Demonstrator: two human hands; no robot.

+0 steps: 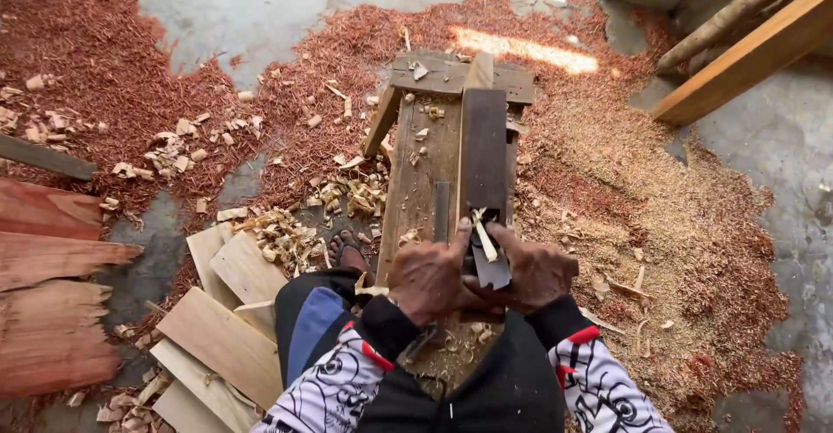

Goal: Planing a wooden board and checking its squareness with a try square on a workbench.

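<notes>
Clearly the planing stroke is under way: both hands clasp a dark wooden plane (483,186) lying lengthwise on the narrow bench (416,181). The left hand (429,278) and right hand (536,270) have their fingers closed around the plane's near end, beside the blade (491,270), where a pale shaving (482,232) curls up. Shavings (282,240) litter the floor beside stacked boards (221,333). Pushing on, by my judgement, calls for even pressure along the bench.

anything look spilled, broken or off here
Nothing looks broken. Wood shavings and reddish sawdust cover the floor around the bench, where both hands grip a hand plane.
</notes>
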